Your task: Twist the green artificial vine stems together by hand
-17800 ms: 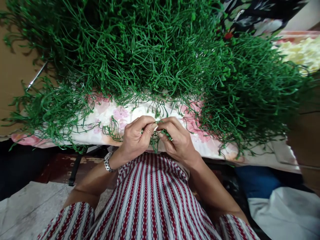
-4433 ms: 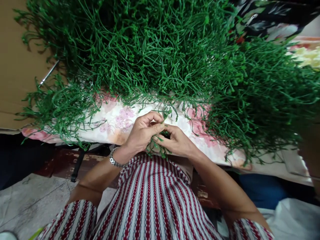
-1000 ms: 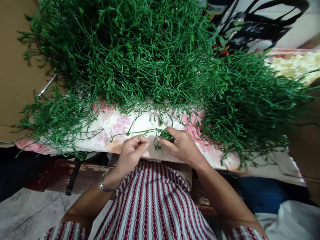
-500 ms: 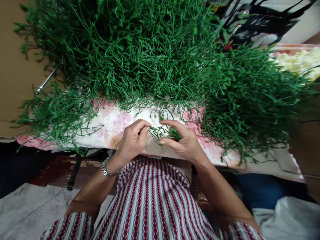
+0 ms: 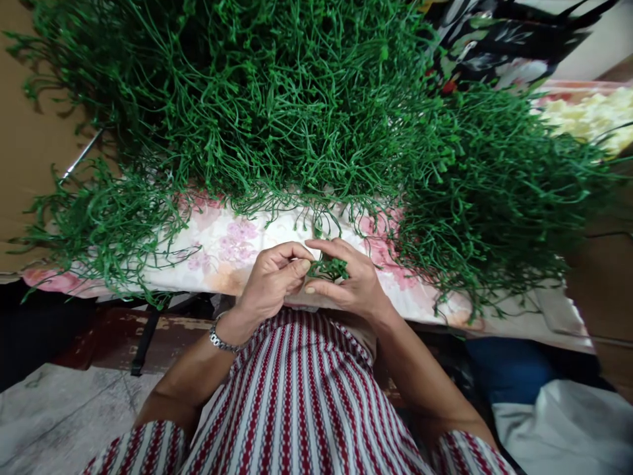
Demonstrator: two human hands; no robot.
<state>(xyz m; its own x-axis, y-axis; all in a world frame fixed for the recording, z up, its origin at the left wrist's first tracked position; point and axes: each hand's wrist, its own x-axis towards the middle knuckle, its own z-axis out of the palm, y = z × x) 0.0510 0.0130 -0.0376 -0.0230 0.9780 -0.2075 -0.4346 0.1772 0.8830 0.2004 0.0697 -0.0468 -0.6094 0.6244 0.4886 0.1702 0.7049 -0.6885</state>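
My left hand is closed, with thumb and forefinger pinched on the thin stem end of a green artificial grass sprig. The leafy tuft of this sprig lies in the crook of my right hand. The right thumb and forefinger are apart around it, and the other fingers, partly hidden, seem to hold it. Both hands are close together over the front edge of a flowered tablecloth. Just beyond the fingertips, a few loose stems lie on the cloth.
A large heap of green sprigs fills the back. A smaller pile lies at left, another at right. A metal rod leans at left. A black floral bag and pale yellow flowers are at back right.
My left hand has moved slightly right and my right hand slightly left, so they are closer together. The sprig's stems, stretched between them before, are now bunched up.
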